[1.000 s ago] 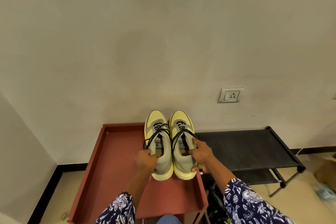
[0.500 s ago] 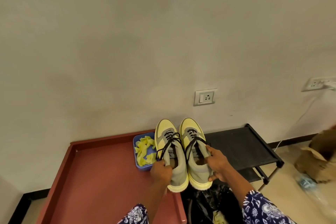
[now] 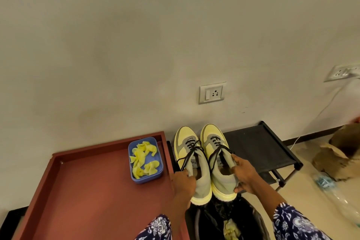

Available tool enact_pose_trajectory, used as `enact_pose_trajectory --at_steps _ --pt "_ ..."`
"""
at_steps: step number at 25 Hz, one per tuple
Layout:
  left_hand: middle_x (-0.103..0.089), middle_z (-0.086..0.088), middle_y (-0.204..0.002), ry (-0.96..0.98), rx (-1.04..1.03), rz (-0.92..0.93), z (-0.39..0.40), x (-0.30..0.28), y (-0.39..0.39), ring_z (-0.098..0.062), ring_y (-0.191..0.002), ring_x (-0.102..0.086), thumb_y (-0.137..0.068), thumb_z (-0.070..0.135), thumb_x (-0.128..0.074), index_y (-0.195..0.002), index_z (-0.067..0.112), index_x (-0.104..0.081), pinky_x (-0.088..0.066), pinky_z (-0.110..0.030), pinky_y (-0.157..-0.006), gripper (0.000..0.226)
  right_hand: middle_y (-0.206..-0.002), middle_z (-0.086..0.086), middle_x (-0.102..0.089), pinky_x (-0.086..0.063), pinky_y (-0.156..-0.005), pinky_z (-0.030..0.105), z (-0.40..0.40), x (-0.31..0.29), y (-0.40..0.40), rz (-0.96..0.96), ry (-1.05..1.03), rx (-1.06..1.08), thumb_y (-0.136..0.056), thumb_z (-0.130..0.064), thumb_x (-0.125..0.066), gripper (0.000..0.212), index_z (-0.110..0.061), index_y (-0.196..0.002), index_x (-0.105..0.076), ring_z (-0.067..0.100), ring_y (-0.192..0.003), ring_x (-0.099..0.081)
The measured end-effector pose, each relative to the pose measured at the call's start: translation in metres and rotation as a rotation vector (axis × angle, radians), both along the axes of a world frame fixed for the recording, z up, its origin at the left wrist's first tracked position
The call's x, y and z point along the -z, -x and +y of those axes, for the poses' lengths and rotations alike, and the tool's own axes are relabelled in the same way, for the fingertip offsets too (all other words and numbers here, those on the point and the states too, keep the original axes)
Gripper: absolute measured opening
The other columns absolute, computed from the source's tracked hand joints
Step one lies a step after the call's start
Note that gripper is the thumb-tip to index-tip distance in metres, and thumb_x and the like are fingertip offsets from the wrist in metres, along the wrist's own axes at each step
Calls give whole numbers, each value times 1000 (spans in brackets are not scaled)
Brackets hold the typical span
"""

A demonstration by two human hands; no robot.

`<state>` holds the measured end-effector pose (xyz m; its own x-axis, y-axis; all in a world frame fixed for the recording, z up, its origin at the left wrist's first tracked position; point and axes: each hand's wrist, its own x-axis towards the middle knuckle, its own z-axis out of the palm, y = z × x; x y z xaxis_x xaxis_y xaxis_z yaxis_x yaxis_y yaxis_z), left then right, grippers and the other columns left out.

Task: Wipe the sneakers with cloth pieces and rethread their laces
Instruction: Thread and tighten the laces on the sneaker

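Observation:
Two yellow and grey sneakers with black laces are held side by side in the air, toes pointing at the wall. My left hand (image 3: 183,182) grips the collar of the left sneaker (image 3: 191,158). My right hand (image 3: 244,176) grips the heel and collar of the right sneaker (image 3: 216,154). Both pairs of laces are threaded and hang loose over the tongues. A blue tub (image 3: 145,159) with several yellow cloth pieces (image 3: 144,158) stands in the far right corner of the red tray table (image 3: 93,196), to the left of the shoes.
A black shoe rack (image 3: 257,147) stands against the wall under and to the right of the sneakers. A bin lined with a black bag (image 3: 224,220) sits below the shoes. Crumpled brown paper (image 3: 339,154) and a plastic bottle (image 3: 323,181) lie on the floor at right.
The sneakers and both hands have moved right, off the red tray and over the black rack and bin. The blue tub of cloth pieces has come into view.

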<state>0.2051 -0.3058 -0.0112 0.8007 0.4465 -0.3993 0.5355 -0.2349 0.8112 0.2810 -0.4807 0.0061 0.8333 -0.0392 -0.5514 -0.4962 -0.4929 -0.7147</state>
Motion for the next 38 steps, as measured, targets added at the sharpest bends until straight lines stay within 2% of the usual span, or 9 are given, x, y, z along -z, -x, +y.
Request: enact_pose_trajectory --at_steps 6,10,12,15,23,27,30,35,38 --pt "-39 -10 -73 44 -20 55 -11 32 -10 -21 -67 -39 -79 -3 -40 -61 13 -37 -33 -30 -60 24 -135 7 -41 -57 -55 43 -6 17 -14 16 17 -7 -93 -8 -37 57 -34 -142 -29 38 -100 -51" --pt "-51 -17 -82 27 -57 60 -16 45 -17 -25 -78 -52 -81 -4 -41 -71 6 -49 -36 -28 -66 16 -135 8 -41 -59 -60 47 -7 26 -21 35 11 -17 -93 -7 -39 57 -35 -142 -29 40 -104 -50" --pt "-57 -22 -97 32 -85 52 -17 49 -21 -32 -93 -58 -84 -4 -41 -91 -5 -60 -42 -31 -74 20 -132 9 -44 -58 -56 44 -6 33 -25 49 2 -12 -93 -7 -39 57 -36 -142 -31 41 -102 -52" --pt "-53 -21 -124 -11 -106 58 -18 52 -25 -35 -116 -51 -88 -1 -44 -121 -7 -54 -41 -35 -99 35 -130 11 -47 -55 -49 36 -4 43 -31 60 -1 -13 -92 -7 -36 58 -37 -141 -31 40 -97 -54" --pt "-56 -25 -114 -69 -138 85 -22 63 -29 -37 -106 -54 -86 -1 -46 -109 -9 -58 -44 -40 -95 28 -127 13 -46 -52 -50 34 0 58 -42 73 3 -26 -93 -3 -33 60 -37 -142 -28 32 -83 -49" --pt "-53 -22 -115 -91 -127 88 -24 62 -29 -34 -106 -54 -88 2 -45 -111 -7 -58 -44 -36 -94 28 -130 11 -44 -58 -63 46 3 60 -42 81 15 -29 -93 -7 -34 58 -38 -143 -27 36 -95 -54" --pt "-51 -18 -119 -83 -138 90 -24 60 -27 -33 -109 -53 -89 3 -46 -114 -5 -58 -41 -33 -95 28 -139 11 -39 -55 -74 58 4 62 -42 99 31 -34 -93 -4 -35 60 -38 -142 -28 41 -109 -50" --pt "-57 -21 -111 5 -151 74 -23 63 -28 -33 -99 -58 -86 1 -47 -77 0 -57 -47 -40 -93 14 -144 14 -33 -49 -82 64 4 66 -47 132 24 -29 -93 0 -35 63 -37 -143 -26 45 -120 -43" --pt "-56 -19 -116 83 -157 100 -21 64 -27 -32 -106 -56 -89 8 -49 -99 -1 -62 -45 -40 -98 19 -144 16 -32 -49 -84 63 8 64 -44 138 50 -37 -93 -1 -38 64 -38 -144 -23 45 -122 -42"
